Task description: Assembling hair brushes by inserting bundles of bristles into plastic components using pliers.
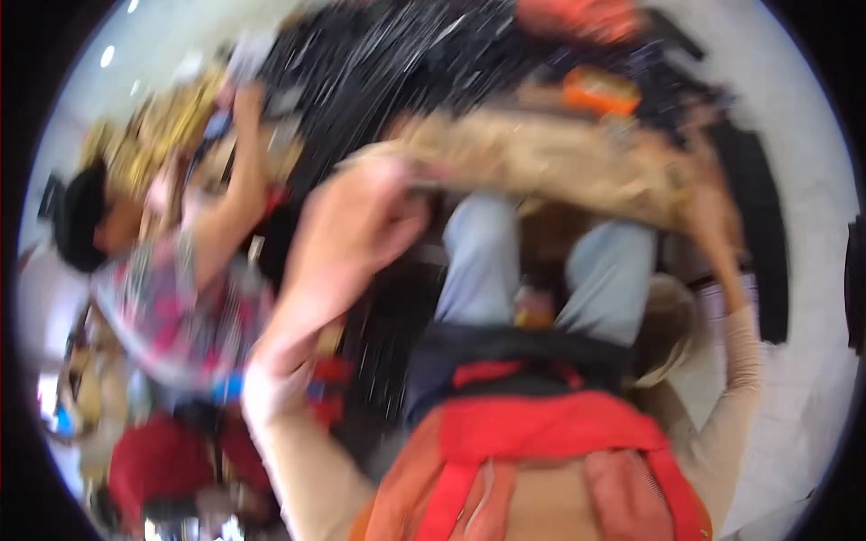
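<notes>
A long, wrinkled tan piece (541, 158), perhaps brown paper or cloth, stretches across in front of my knees, blurred by motion. My left hand (370, 203) is closed at its left end, fingers curled in. At the opposite end my right hand (711, 203) grips the edge, its fingers partly smeared. Both forearms reach outward around my lap. Beneath the tan piece my knees in light blue jeans (483, 252) show. What lies between them is too blurred to name.
A dark, shiny heap (379, 63) spreads beyond the piece. An orange item (600, 93) and a red-orange bundle (582, 18) lie on the far side. Close on my left sits another person (180, 279), one arm raised, near yellowish piled material (149, 135). Pale floor tiles (812, 379) are at right.
</notes>
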